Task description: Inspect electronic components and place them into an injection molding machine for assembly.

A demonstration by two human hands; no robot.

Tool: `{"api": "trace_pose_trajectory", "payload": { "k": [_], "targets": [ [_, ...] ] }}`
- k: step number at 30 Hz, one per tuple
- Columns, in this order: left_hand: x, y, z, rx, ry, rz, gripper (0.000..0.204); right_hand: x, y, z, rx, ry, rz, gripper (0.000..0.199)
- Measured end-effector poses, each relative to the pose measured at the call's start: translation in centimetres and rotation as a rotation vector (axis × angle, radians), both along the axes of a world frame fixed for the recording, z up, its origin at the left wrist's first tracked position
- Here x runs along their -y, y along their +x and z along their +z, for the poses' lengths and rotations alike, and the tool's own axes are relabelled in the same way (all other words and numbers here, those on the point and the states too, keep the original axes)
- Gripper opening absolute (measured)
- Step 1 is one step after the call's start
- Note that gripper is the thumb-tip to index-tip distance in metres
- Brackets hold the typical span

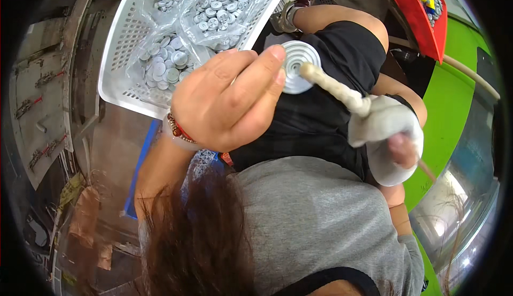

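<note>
Hair and a grey shirt (320, 210) fill the near edge, hiding the lap. The right hand (393, 138), in a white glove, has its grip clamped on a cloth-wrapped stick (334, 87); the stick's far tip touches the round silver disc (296, 66). The left hand (227, 101) pinches that disc, its fingers covering the disc's left edge. Beyond, a white basket (120, 55) holds bagged discs, blurred by plastic

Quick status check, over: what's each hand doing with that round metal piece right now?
Left hand pinching the ribbed silver disc. Right hand, cloth-wrapped, pressing a cloth-tipped stick against it. White basket of similar discs close behind; nothing in the way.
</note>
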State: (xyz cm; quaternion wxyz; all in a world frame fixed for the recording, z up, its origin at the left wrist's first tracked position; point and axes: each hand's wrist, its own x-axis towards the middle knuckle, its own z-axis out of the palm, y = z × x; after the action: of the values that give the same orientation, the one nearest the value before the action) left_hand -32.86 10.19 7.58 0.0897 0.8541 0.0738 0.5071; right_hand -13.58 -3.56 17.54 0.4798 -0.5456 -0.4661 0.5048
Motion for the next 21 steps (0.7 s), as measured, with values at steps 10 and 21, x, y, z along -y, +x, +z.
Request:
{"api": "trace_pose_trajectory", "payload": {
  "k": [10, 21],
  "targets": [
    [-0.6, -0.5, -1.0, -0.130, -0.029, -0.181, 0.023, -1.3, -2.2, 0.5, 0.147, -0.183, -0.097, 0.028],
    [-0.2, 0.2, 1.2, 0.026, -0.007, -0.065, 0.018, 0.0, -0.4, 1.2, -0.549, -0.162, -0.416, 0.034]
  ]
}}
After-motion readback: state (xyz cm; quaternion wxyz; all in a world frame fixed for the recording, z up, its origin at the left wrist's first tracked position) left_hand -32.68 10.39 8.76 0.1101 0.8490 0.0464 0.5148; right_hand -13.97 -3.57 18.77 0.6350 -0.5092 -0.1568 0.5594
